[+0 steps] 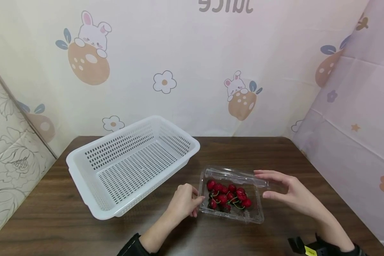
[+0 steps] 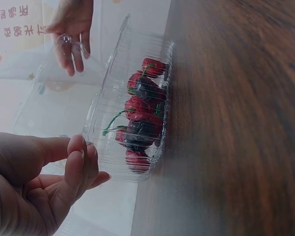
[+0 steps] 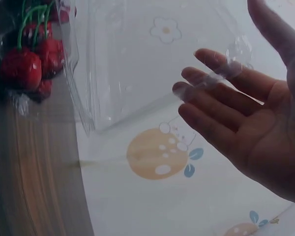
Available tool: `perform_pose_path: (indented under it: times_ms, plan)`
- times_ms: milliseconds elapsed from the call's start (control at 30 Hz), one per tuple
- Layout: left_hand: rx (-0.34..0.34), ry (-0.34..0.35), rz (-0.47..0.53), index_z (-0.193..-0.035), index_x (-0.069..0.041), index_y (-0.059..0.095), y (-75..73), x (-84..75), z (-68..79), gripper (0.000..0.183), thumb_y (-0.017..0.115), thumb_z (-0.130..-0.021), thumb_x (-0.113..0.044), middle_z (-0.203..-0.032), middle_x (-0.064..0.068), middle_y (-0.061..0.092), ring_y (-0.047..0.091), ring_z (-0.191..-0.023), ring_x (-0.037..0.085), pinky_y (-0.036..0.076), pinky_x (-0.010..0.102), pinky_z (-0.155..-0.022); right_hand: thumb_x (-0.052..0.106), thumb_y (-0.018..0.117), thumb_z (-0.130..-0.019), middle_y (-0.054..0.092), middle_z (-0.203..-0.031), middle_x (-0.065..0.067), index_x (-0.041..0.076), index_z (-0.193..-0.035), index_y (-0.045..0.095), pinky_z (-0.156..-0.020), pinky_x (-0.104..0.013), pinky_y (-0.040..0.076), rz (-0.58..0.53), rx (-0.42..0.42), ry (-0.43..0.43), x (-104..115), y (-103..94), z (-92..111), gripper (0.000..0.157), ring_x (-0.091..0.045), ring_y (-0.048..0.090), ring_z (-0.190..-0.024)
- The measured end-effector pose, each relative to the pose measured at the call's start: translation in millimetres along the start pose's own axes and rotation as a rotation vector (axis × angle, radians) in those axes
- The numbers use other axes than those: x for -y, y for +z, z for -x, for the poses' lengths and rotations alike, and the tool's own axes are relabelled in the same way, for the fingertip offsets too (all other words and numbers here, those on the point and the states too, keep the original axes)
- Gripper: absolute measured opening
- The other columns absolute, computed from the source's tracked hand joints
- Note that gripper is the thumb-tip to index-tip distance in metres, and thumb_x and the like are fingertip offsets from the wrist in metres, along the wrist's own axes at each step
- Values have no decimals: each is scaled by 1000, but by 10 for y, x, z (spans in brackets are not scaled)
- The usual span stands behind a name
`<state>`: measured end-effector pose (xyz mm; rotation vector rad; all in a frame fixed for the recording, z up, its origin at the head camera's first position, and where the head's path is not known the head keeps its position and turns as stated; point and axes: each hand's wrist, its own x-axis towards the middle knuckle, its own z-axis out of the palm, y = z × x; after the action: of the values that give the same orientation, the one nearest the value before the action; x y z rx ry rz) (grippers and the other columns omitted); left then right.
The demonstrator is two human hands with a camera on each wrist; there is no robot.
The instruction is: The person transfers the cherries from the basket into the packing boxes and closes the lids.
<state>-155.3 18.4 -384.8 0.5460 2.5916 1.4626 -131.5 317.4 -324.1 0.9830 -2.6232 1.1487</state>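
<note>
A clear plastic clamshell box (image 1: 224, 214) sits on the table with several red cherries (image 1: 222, 198) with green stems inside. Its transparent lid (image 1: 233, 174) stands raised at the back. My left hand (image 1: 184, 201) pinches the box's rim at the front left corner between thumb and fingers; the left wrist view shows the fingertips (image 2: 77, 152) on that rim. On the other side, my right hand (image 1: 288, 188) reaches to the lid's right edge with its fingers extended. In the right wrist view the lid's clear corner overlaps those fingers (image 3: 211, 96), and the thumb stands apart.
A white perforated plastic basket (image 1: 131, 208) stands to the left on the dark wooden table (image 1: 67, 227), its inside showing nothing in it. Behind the table hangs a patterned cloth (image 1: 192, 106), with another cloth side (image 1: 348, 149) along the right.
</note>
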Motion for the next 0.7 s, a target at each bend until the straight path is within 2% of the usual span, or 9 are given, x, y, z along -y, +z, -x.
perform_pose_path:
  times_ms: [267, 433, 500, 567, 700]
  plan:
    - [-11, 14, -63, -81, 6, 62, 5, -23, 15, 15, 62, -82, -9, -37, -4, 48, 45, -29, 6, 38, 22, -32, -13, 54, -80, 53, -120, -13, 0, -116, 54, -80, -17, 42, -26, -91, -71, 77, 134, 36, 38, -11, 48, -111]
    - [-18, 31, -87, -79, 6, 63, -1, -34, 21, 15, 62, -82, -9, -37, -4, 48, 46, -29, 6, 38, 22, -33, -13, 58, -77, 55, -116, -12, 4, -112, 58, -80, -14, 41, 92, -134, -107, 117, 206, 67, 39, -12, 52, -107]
    - [-37, 44, -153, -82, 6, 63, -17, -44, 26, 18, 64, -81, -12, -41, -4, 51, 46, -31, 5, 38, 21, -35, -11, 61, -75, 56, -115, -11, 6, -112, 58, -82, -12, 39, 157, -148, -117, 132, 237, 82, 40, -11, 52, -106]
    - [-75, 66, -255, -86, 6, 64, -48, -72, 43, 21, 65, -79, -15, -53, 1, 59, 51, -38, 8, 40, 21, -39, -9, 63, -74, 56, -115, -10, 7, -112, 59, -83, -10, 36, 198, -152, -105, 150, 268, 100, 41, -10, 52, -106]
    - [-232, 178, -476, -92, 2, 64, -126, -181, 106, 21, 66, -78, -15, -82, 9, 64, 60, -61, 18, 46, 28, -49, -3, 68, -73, 57, -114, -5, 12, -111, 59, -84, -8, 34, 271, -163, -77, 195, 318, 125, 42, -9, 52, -106]
